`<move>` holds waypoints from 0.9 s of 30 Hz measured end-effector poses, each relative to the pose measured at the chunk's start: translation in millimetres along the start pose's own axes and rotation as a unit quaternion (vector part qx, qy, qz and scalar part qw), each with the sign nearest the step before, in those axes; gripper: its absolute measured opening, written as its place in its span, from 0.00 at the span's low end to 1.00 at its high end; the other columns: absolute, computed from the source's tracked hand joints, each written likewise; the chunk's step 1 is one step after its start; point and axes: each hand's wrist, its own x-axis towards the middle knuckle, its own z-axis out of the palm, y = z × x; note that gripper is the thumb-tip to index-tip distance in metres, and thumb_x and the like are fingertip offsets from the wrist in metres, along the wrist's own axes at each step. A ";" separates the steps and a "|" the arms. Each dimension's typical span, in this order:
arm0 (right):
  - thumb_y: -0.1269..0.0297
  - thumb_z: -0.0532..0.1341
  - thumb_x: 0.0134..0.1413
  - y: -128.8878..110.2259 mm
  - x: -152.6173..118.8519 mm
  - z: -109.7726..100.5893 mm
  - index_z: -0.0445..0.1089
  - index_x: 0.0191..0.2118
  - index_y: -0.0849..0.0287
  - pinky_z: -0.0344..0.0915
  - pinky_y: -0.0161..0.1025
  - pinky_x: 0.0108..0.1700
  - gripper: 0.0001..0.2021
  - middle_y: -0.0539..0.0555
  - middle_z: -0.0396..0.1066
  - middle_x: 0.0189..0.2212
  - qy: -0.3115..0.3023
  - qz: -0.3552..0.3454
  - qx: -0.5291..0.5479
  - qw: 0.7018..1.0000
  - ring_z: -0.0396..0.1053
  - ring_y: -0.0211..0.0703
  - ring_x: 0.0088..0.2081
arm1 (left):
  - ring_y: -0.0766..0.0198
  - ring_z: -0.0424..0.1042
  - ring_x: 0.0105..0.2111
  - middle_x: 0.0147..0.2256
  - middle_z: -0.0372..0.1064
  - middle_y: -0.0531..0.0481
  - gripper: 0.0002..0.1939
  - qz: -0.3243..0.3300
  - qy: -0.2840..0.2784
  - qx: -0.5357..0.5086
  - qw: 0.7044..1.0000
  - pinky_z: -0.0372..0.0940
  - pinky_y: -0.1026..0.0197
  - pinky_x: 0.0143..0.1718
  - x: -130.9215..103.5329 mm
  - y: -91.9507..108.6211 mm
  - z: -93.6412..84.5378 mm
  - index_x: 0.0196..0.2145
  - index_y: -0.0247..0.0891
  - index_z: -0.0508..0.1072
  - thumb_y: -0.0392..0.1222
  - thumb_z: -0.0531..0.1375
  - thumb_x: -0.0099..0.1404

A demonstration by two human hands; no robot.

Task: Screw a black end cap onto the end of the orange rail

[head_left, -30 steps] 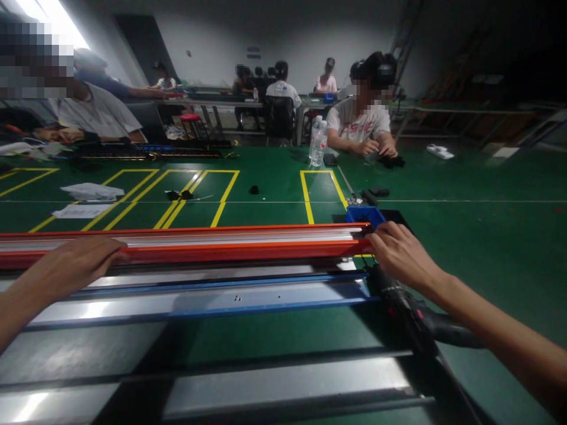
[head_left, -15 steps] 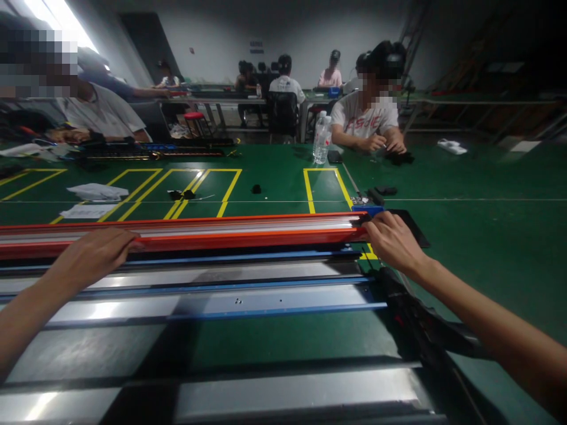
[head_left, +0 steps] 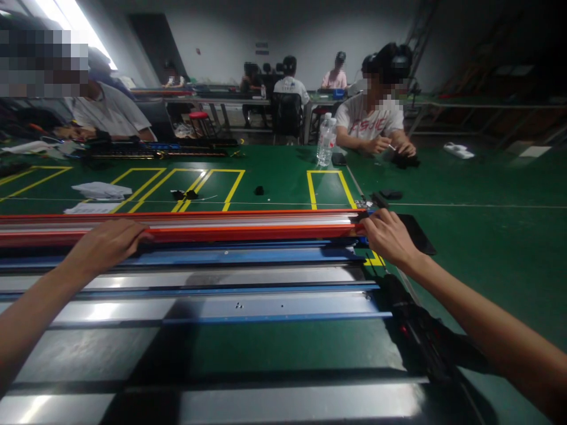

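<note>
A long orange-edged metal rail (head_left: 248, 232) runs across the view above a blue-edged rail (head_left: 274, 255). My left hand (head_left: 108, 245) is closed on its near edge, left of the middle. Around its right end my right hand (head_left: 387, 236) is closed too, with the fingertips partly hidden. Nearer to me lies a silver rail with blue edges (head_left: 310, 303), with small holes in its face. Another plain silver rail (head_left: 310, 401) lies closest to me. A black power tool (head_left: 420, 336) with a small red light is under my right forearm.
Behind the orange rail, yellow tape outlines (head_left: 325, 173) mark the green table (head_left: 487, 248). Two water bottles (head_left: 326, 141), a black tablet (head_left: 416, 233) and white plastic bags (head_left: 101, 190) lie about. A co-worker (head_left: 376, 118) sits across, another (head_left: 110, 112) at the left.
The orange rail has risen slightly and shifted away from me in both hands, showing more of the blue rail beneath. The camera view has shifted a little.
</note>
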 end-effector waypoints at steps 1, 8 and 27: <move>0.73 0.55 0.69 -0.7 1.4 0.3 0.76 0.41 0.64 0.54 0.46 0.44 0.11 0.66 0.79 0.37 0.000 -0.001 0.004 1.000 0.65 0.60 0.46 | 0.44 0.76 0.42 0.39 0.78 0.34 0.21 -0.005 -0.003 -0.005 1.000 0.70 0.43 0.48 -1.3 -2.5 2.5 0.43 0.32 0.80 0.44 0.48 0.76; 0.74 0.55 0.69 -7.9 12.7 -2.2 0.76 0.43 0.65 0.54 0.47 0.44 0.12 0.66 0.79 0.37 0.015 -0.022 0.017 0.999 0.63 0.59 0.45 | 0.42 0.75 0.44 0.41 0.77 0.32 0.23 -0.026 -0.009 -0.002 1.000 0.70 0.41 0.51 -15.7 -24.0 18.5 0.45 0.32 0.79 0.47 0.47 0.76; 0.72 0.57 0.70 -26.9 34.9 33.6 0.76 0.44 0.67 0.55 0.47 0.45 0.09 0.65 0.79 0.37 -0.013 -0.045 0.059 0.997 0.65 0.59 0.44 | 0.44 0.76 0.40 0.38 0.78 0.31 0.22 -0.008 -0.043 0.006 0.999 0.71 0.43 0.45 -9.7 -37.5 31.4 0.43 0.32 0.78 0.42 0.45 0.72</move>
